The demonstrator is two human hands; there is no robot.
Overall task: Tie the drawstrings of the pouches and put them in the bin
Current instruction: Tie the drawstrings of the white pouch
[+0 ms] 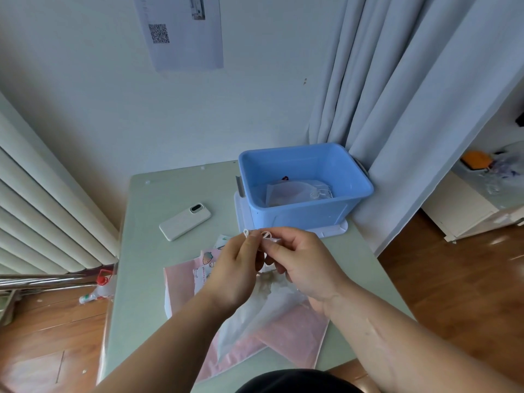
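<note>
A white sheer pouch point(249, 316) hangs from its gathered neck above the table, its body trailing over pink pouches point(295, 333) lying flat. My left hand point(238, 268) and my right hand point(300, 262) both pinch the white drawstring point(265, 235), which shows small loops above my fingertips. Patterned pouches point(205, 262) with strawberry prints peek out left of my left hand. The blue bin point(306, 214) stands at the far right of the table, with a white tied pouch point(297, 191) inside it.
A white phone point(185, 221) lies on the pale green table point(147, 279) left of the bin. A white lid point(334, 229) sits under the bin. A radiator point(42, 208) is at left, curtains point(411, 109) at right, a bottle point(97, 290) on the floor.
</note>
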